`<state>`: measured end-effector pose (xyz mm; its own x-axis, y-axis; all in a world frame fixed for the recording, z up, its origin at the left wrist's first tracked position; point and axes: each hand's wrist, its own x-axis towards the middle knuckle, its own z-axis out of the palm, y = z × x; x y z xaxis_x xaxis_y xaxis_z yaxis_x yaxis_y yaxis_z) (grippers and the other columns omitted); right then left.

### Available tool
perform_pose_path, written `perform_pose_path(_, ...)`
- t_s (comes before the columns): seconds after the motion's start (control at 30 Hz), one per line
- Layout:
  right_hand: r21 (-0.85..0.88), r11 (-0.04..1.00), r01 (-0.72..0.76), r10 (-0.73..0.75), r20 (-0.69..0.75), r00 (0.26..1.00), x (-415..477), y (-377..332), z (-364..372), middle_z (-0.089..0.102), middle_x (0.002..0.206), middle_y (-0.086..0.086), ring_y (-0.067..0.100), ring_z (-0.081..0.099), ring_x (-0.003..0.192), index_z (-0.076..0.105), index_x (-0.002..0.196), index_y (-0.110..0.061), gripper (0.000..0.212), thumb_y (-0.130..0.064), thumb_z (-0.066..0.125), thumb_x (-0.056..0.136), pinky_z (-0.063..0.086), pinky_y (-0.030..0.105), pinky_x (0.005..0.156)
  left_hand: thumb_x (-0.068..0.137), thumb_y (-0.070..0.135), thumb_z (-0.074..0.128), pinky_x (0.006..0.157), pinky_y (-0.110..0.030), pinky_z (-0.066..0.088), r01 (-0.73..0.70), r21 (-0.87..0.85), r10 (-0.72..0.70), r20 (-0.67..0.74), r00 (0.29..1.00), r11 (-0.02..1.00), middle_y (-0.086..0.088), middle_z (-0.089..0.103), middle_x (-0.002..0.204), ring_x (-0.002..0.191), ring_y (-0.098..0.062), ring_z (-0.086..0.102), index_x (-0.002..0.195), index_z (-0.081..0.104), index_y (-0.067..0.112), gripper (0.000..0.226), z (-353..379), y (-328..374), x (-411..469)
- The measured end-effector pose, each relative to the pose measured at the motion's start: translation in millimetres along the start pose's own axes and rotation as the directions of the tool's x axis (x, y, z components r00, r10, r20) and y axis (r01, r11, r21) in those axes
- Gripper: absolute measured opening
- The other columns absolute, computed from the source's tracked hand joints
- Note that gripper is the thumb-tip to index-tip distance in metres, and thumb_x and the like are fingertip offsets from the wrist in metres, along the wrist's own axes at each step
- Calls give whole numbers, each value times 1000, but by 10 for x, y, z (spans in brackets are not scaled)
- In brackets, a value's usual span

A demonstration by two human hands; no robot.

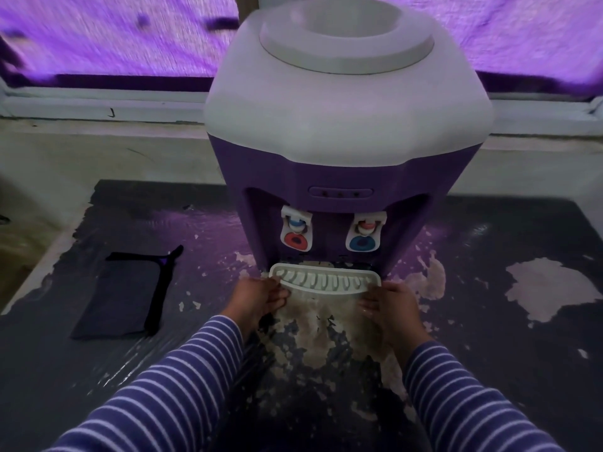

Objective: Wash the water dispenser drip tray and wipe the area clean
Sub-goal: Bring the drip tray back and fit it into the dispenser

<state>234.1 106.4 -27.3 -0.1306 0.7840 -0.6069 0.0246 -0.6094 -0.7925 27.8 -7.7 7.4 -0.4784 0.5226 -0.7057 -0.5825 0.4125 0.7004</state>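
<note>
A purple and white water dispenser [346,132] stands on a worn dark counter, with no bottle on top. Its white slotted drip tray [323,278] sits at the base, below the red tap [295,227] and the blue tap [365,230]. My left hand [261,300] grips the tray's left end, fingers curled around its front edge. My right hand [390,308] holds the tray's right end the same way. Whether the tray is fully seated in its slot is hard to tell. Both sleeves are purple with white stripes.
A folded dark cloth [127,295] lies flat on the counter to the left of the dispenser. The counter's dark covering [489,337] is peeled in pale patches in front and to the right. A window ledge [98,106] runs behind.
</note>
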Motion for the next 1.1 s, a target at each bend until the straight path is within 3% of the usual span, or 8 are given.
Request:
perform_pose_path(0.17, 27, 1000, 0, 0, -34, 999, 43, 5, 35, 70, 85, 19, 25, 70, 68, 62, 98, 1, 11, -6, 57, 91, 53, 26, 48, 96, 7, 51, 65, -28, 58, -16, 12, 16, -12, 1000, 1000, -20, 67, 82, 73, -25, 66, 103, 58, -7, 17, 18, 22, 40)
perform_pose_path(0.3, -13, 1000, 25, -25, -42, 999, 80, -63, 82, 66, 77, 16, 26, 67, 63, 60, 88, 0, 3, -3, 58, 88, 57, 34, 59, 97, 5, 49, 75, -33, 55, -19, 1, 19, -24, 1000, 1000, -21, 65, 83, 75, -26, 65, 97, 58, -6, 14, 42, 44, 60)
perform_pose_path(0.5, 17, 1000, -7, 7, -10, 1000, 111, -136, 137, 64, 80, 14, 23, 66, 66, 57, 108, 9, 22, -3, 57, 89, 58, 33, 62, 97, 2, 46, 60, -26, 56, -20, -17, 20, -40, 999, 1000, -16, 61, 76, 69, -22, 62, 97, 53, -4, 10, 100, 116, 78)
perform_pose_path(0.67, 24, 997, -74, 74, 22, 997, 129, -193, 140, 61, 111, 31, 33, 64, 92, 47, 124, 15, 30, 2, 39, 99, 58, 31, 71, 97, 1, 46, 66, -30, 55, -12, -16, 11, -35, 999, 1000, -16, 61, 76, 69, -23, 62, 107, 51, -7, 14, 111, 127, 84)
perform_pose_path(0.8, -49, 997, -57, 57, -12, 998, 136, -205, 145, 60, 117, 34, 40, 63, 106, 48, 124, 15, 30, 1, 40, 98, 55, 39, 82, 98, 1, 45, 59, -26, 56, -11, 6, 11, -23, 1000, 1000, -17, 61, 79, 70, -23, 62, 120, 49, -11, 26, 115, 141, 71)
perform_pose_path(0.97, 6, 999, -44, 44, -40, 998, 94, -208, 159, 62, 111, 33, 39, 66, 99, 52, 119, 14, 30, 0, 52, 92, 56, 42, 82, 98, 1, 45, 59, -26, 55, -15, 4, 15, -10, 1000, 1000, -16, 61, 81, 71, -22, 61, 121, 49, -9, 25, 114, 140, 53)
perform_pose_path(1.1, 65, 994, -84, 87, -43, 995, 131, -174, 176, 65, 84, 16, 26, 66, 74, 56, 111, 13, 27, -3, 57, 90, 57, 39, 80, 98, 0, 44, 67, -31, 53, -2, -47, 2, -17, 1000, 999, -15, 59, 79, 71, -23, 60, 109, 50, -5, 14, 121, 118, 60)
